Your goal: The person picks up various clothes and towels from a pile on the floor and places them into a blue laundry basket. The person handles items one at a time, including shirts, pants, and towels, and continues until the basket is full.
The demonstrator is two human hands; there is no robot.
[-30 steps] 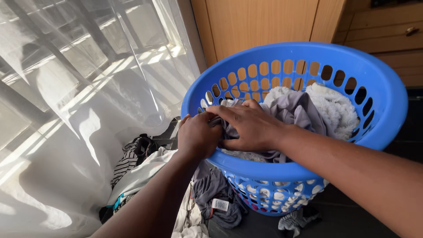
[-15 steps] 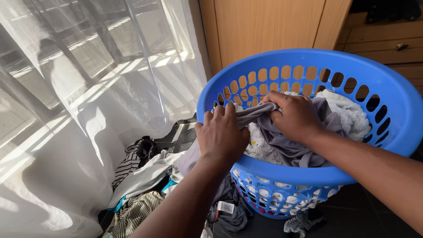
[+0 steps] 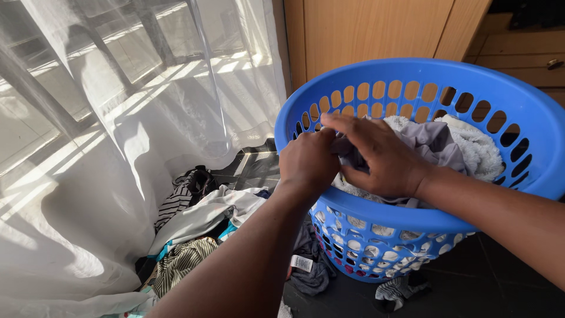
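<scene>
A round blue plastic laundry basket [image 3: 518, 112] with slotted walls stands on a dark floor, filled with clothes. My left hand [image 3: 309, 159] is closed on a grey garment [image 3: 432, 141] at the basket's near left rim. My right hand [image 3: 376, 159] lies beside it inside the basket, fingers gripping the same grey cloth. A white fluffy towel [image 3: 479, 150] lies under and behind the grey garment.
A pile of clothes [image 3: 200, 218], striped, white and dark, lies on the floor left of the basket. A sheer white curtain [image 3: 118, 118] hangs at the left. Wooden cupboard doors [image 3: 376, 35] and drawers [image 3: 529, 59] stand behind the basket.
The grey garment that hung over the basket's left rim has been pulled inside. Both hands have come closer together at the near left of the basket.
</scene>
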